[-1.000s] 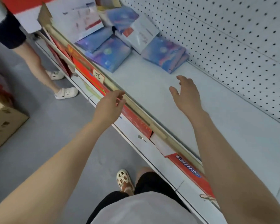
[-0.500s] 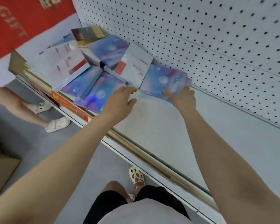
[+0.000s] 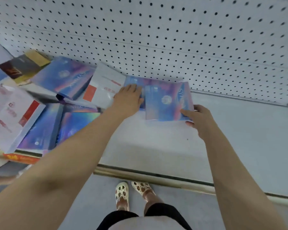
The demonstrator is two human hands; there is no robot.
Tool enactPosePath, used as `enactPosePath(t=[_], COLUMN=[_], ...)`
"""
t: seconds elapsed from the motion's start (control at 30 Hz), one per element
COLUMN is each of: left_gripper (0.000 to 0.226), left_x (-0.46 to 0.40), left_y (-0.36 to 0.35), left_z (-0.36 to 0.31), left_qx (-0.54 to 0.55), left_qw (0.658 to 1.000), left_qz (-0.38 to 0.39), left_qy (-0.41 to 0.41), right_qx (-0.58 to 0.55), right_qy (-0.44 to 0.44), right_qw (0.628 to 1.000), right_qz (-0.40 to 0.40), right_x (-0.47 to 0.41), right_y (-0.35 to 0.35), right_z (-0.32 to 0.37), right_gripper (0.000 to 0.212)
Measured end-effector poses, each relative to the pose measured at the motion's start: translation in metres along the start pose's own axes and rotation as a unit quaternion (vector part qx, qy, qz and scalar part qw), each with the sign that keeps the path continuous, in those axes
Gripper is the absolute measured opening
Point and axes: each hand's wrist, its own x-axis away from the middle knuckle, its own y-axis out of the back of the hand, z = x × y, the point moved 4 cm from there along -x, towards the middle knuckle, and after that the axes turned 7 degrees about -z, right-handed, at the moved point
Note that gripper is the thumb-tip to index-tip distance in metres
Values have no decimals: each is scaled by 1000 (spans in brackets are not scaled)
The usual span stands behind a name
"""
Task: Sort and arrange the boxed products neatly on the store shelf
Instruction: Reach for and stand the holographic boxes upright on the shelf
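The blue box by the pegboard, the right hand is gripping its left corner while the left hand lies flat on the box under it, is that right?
Not quite. The head view shows the right hand gripping the blue box at its near right corner, not its left. The left hand does lie flat on the box underneath.

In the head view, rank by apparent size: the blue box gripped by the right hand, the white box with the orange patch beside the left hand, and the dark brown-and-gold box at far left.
1. blue box and white box: look alike, no ranking.
2. dark brown-and-gold box: smallest, though farther off and partly covered.
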Motion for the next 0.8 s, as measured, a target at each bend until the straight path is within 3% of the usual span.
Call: enactPosePath(t=[0.13, 0.27, 0.33, 0.5, 0.67, 0.8], left_gripper=[66, 77, 81, 69, 116, 113], left_x=[14, 49, 73, 79, 43, 27], left_y=[-20, -23, -25, -12, -18, -8], left_z=[-11, -37, -53, -55, -35, -39], left_qx=[-55, -108, -127, -73, -33, -43], left_qw=[995, 991, 989, 996, 994, 994], left_qz=[79, 79, 68, -26, 104, 99], left_qy=[16, -17, -40, -42, -7, -21], right_qx=[-131, -106, -99, -71, -76, -107], right_qy=[13, 108, 127, 167, 155, 153], right_qw=[987, 960, 949, 950, 956, 946], right_qz=[-94, -237, -270, -255, -238, -266], right_x=[18, 33, 39, 47, 49, 54], right_y=[40, 57, 56, 48, 44, 45], right_z=[-3, 2, 2, 6, 4, 2], right_gripper=[33, 33, 27, 34, 52, 41])
